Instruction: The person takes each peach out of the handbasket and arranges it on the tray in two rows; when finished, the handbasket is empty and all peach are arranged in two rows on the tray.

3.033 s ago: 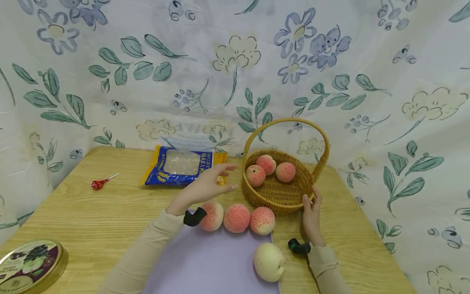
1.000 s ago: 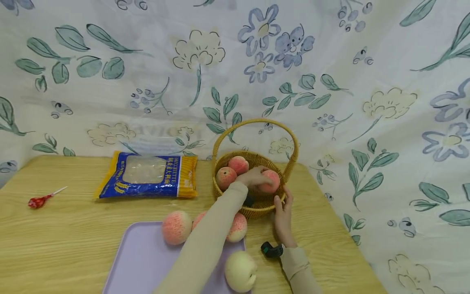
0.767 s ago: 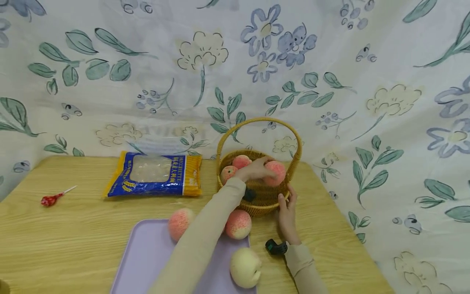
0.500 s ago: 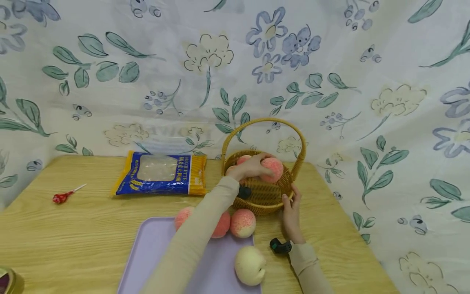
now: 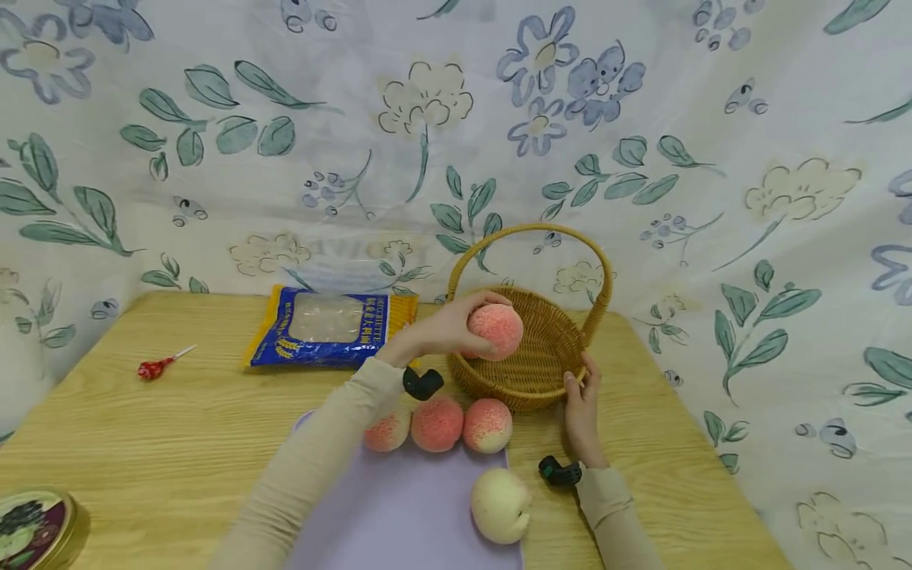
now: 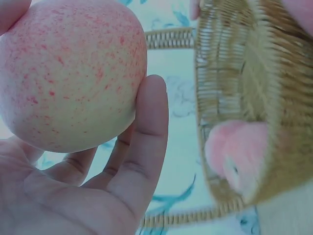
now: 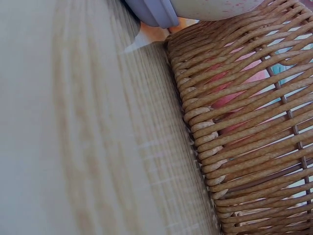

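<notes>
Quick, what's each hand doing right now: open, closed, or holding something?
Left hand: closed around a peach, holding it.
Right hand: closed on the rim of the basket, holding it.

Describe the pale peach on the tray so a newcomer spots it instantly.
On the wooden table, find the purple tray in front of the basket. At the tray's right edge, nearer than the row of three peaches, lies a lone peach. Unlike those pink-blushed neighbours, it is creamy yellow.

Indoor nook: floral drape point(image 5: 356, 47), table point(image 5: 164, 443).
</notes>
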### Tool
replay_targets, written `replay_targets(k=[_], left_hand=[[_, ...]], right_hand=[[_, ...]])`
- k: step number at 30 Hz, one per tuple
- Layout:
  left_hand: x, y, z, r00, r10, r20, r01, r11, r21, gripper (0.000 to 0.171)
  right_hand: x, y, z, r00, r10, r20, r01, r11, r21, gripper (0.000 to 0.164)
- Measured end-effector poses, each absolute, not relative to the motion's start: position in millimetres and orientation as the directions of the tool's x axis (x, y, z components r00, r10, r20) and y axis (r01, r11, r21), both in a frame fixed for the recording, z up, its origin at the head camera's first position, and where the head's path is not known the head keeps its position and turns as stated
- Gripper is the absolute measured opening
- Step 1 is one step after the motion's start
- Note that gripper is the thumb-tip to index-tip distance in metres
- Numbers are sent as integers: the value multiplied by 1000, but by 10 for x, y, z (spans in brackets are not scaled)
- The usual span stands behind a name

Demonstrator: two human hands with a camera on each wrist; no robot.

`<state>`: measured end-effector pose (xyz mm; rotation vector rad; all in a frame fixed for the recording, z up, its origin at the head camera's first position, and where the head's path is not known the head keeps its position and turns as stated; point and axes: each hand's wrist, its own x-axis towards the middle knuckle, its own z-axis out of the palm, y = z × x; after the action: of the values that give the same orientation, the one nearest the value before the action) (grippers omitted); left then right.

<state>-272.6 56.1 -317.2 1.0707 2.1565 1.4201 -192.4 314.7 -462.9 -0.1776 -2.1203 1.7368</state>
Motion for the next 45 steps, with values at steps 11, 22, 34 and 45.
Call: replay_targets(k=[11, 22, 34, 45], left_hand=[[-2409, -592, -3486, -745, 655, 123, 384, 271, 883, 64], [-2201, -1345, -3943, -843, 532, 83, 342, 410, 845, 66], [-2133, -1389, -4202, -853, 516, 78, 378, 507, 775, 66], [-2063, -1398, -4202, -832, 555, 13, 358, 518, 777, 70]], right_hand=[[-1927, 3180, -4597, -916, 330, 229, -152, 243, -958, 53], [-1918, 3180, -4581, -917, 340, 210, -129, 246, -961, 53], [-1901, 3156, -4618, -916, 338, 216, -133, 252, -959, 53], [-1882, 3123, -4579, -917, 330, 223, -145, 245, -959, 54]])
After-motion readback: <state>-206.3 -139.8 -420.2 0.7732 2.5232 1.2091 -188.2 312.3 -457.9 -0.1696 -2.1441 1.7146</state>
